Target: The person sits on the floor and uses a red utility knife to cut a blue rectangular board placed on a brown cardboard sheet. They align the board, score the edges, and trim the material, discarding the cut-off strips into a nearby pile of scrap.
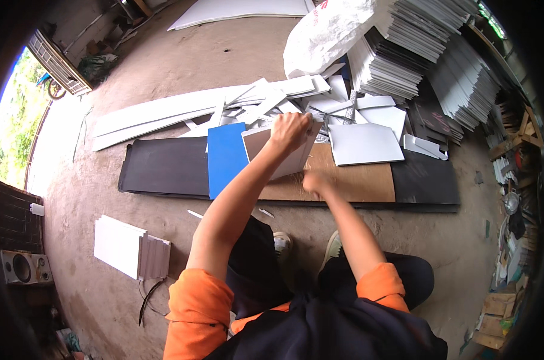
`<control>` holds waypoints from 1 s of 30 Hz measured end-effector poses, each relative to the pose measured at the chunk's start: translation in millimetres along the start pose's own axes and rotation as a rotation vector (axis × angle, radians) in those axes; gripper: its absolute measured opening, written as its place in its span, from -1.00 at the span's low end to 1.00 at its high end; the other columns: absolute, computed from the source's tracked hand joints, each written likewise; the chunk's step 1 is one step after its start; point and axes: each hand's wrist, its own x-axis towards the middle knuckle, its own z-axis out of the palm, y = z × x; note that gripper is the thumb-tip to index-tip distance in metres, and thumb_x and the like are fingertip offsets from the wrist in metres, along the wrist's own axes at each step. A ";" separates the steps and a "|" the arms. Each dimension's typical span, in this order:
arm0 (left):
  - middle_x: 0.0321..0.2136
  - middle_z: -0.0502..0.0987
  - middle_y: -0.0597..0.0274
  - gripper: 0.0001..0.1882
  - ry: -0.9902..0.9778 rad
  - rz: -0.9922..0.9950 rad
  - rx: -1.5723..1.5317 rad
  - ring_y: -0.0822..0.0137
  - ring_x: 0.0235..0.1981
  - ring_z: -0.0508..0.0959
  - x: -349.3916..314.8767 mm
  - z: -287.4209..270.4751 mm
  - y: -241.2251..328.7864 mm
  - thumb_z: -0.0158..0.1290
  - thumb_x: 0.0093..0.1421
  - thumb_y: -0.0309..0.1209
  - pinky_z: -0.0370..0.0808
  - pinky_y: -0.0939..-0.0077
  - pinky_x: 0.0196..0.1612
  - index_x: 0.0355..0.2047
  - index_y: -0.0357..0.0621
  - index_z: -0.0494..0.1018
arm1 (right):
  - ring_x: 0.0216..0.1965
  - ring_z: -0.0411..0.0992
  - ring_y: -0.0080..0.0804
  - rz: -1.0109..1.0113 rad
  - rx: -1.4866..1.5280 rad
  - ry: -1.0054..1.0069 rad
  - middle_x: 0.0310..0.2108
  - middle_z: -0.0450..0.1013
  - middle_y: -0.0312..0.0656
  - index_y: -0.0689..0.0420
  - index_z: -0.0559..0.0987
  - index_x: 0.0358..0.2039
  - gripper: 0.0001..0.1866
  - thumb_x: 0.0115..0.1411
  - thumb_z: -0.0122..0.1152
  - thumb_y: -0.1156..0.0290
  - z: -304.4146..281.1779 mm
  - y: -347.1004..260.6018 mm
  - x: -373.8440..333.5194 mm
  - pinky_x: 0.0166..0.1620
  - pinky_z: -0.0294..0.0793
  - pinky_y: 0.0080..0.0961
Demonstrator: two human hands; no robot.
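My left hand (pixel 293 131) is closed on the top edge of a white board (pixel 297 158), which stands tilted above the work surface. Close to the board's lower right side, my right hand (pixel 319 183) is curled like a fist and blurred by motion; whatever it may hold is hidden. Beneath both hands lies a brown sheet (pixel 362 180) on a long black board (pixel 164 168). A blue panel (pixel 225 159) rests to the left of the white board, and another white panel (pixel 365 144) lies to the right.
Behind the work surface are white offcuts (pixel 260 108) and long white strips (pixel 158 114). A white sack (pixel 326 39) and tall board stacks (pixel 386 69) stand at the far right. On the floor at left sit a small board stack (pixel 120 247) and a speaker (pixel 26 267).
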 end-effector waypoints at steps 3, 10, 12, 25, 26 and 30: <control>-0.68 0.47 0.04 -0.86 0.004 -0.038 0.010 0.13 -0.58 0.54 2.5 3.7 -10.8 0.05 -0.10 -0.42 0.45 0.30 -0.59 -0.49 -0.16 0.39 | -0.30 0.45 0.03 -0.105 0.161 0.315 -0.37 0.45 0.14 0.32 0.46 -0.29 -0.67 0.09 -0.19 0.37 84.8 30.1 26.0 -0.21 0.42 -0.18; -0.61 0.44 0.11 -0.62 0.109 -0.043 0.057 0.17 -0.60 0.51 -1.4 2.3 -36.7 0.09 -0.05 -0.25 0.43 0.33 -0.59 -0.28 -0.14 0.25 | -0.25 0.38 0.15 -0.094 0.274 0.384 -0.35 0.41 0.19 0.23 0.39 -0.27 -0.67 0.14 -0.15 0.23 87.5 47.4 17.9 -0.18 0.36 -0.07; -0.54 0.42 0.11 -0.58 0.129 -0.055 0.002 0.16 -0.60 0.50 1.4 -0.5 -39.4 0.09 -0.04 -0.26 0.42 0.33 -0.58 -0.24 -0.13 0.19 | -0.40 0.41 0.11 -0.190 0.281 0.559 -0.49 0.41 0.19 0.24 0.38 -0.33 -0.66 0.16 -0.15 0.18 87.2 58.6 36.3 -0.31 0.36 -0.07; -0.45 0.50 0.16 -0.53 0.056 0.051 -0.001 0.13 -0.58 0.51 5.8 -5.8 -42.0 0.05 0.01 -0.24 0.42 0.30 -0.64 -0.05 0.12 0.19 | -0.53 0.39 0.11 -0.559 0.406 0.889 -0.59 0.38 0.17 0.26 0.10 0.01 -0.58 0.18 -0.12 0.39 96.2 68.3 27.7 -0.51 0.34 -0.08; -0.42 0.51 0.17 -0.52 0.058 0.067 -0.019 0.11 -0.53 0.52 8.3 -1.9 -41.9 0.06 0.01 -0.24 0.45 0.29 -0.59 -0.05 0.12 0.20 | -0.54 0.39 0.11 -0.529 0.371 0.925 -0.60 0.38 0.16 0.25 0.11 0.01 -0.59 0.18 -0.12 0.39 98.0 68.3 24.9 -0.53 0.34 -0.08; -0.39 0.51 0.20 -0.50 -0.009 0.017 -0.009 0.10 -0.51 0.52 3.6 -7.8 -34.1 0.07 0.00 -0.24 0.46 0.27 -0.55 -0.04 0.12 0.18 | -0.57 0.40 0.07 -0.353 0.361 0.864 -0.63 0.38 0.14 0.24 0.24 -0.10 -0.68 0.21 -0.16 0.30 80.1 47.3 -4.1 -0.57 0.37 -0.13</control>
